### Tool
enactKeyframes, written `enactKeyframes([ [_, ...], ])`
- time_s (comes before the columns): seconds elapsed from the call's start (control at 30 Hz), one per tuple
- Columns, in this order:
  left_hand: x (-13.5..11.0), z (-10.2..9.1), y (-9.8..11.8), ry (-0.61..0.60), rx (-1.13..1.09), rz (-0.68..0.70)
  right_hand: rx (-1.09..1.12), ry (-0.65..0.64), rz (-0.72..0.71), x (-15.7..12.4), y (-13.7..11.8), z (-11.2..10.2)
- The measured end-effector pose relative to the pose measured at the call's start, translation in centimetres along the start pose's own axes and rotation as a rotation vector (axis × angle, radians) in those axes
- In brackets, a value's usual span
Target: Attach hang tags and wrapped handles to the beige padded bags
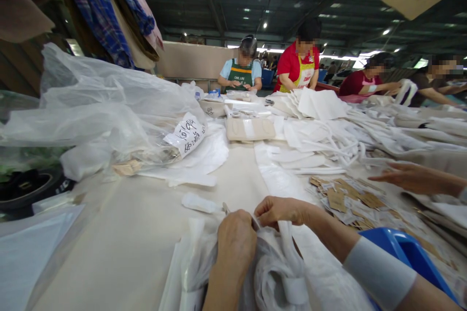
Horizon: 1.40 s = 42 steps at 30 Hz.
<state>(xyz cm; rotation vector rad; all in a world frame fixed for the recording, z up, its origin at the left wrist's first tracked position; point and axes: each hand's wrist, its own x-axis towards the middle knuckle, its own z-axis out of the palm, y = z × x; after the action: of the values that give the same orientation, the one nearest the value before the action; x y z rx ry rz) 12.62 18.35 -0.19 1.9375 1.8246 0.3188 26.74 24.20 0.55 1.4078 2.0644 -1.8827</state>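
My left hand (235, 243) is closed on a bunch of white fabric (277, 277), a bag with white handles, at the near edge of the table. My right hand (279, 210) pinches the same fabric just to the right, fingertips pressed together near a small metal tip that I cannot make out. A grey sleeve cuff (379, 272) covers my right forearm.
A beige table top (138, 233) stretches ahead. Clear plastic bags (109, 107) with a handwritten label (187, 133) lie at left. Brown paper tags (346, 199) and piles of white bags (328, 141) lie at right. A blue plastic item (404, 248) is beside me. Another person's hand (408, 177) reaches in; several workers stand behind.
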Motion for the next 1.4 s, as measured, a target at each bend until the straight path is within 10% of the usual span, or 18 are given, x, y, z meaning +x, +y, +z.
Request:
enactKeyframes([
  [0.33, -0.4, -1.4, 0.1, -0.072, 0.029, 0.068, -0.423, 0.149, 0.019, -0.1, -1.0, -1.2],
  [0.7, -0.4, -2.4, 0.3, 0.028, -0.471, -0.024, -0.687, 0.215, 0.02, -1.2, -2.9, -2.8],
  [1.0, -0.2, -1.5, 0.2, -0.014, -1.166, -0.216, 0.215, -0.083, -0.016, -2.3, -2.0, -4.4],
  [1.4, -0.1, -2.3, 0.3, 0.107, -1.579, -0.237, 0.497, -0.148, -0.17, -2.7, -0.3, -3.4],
])
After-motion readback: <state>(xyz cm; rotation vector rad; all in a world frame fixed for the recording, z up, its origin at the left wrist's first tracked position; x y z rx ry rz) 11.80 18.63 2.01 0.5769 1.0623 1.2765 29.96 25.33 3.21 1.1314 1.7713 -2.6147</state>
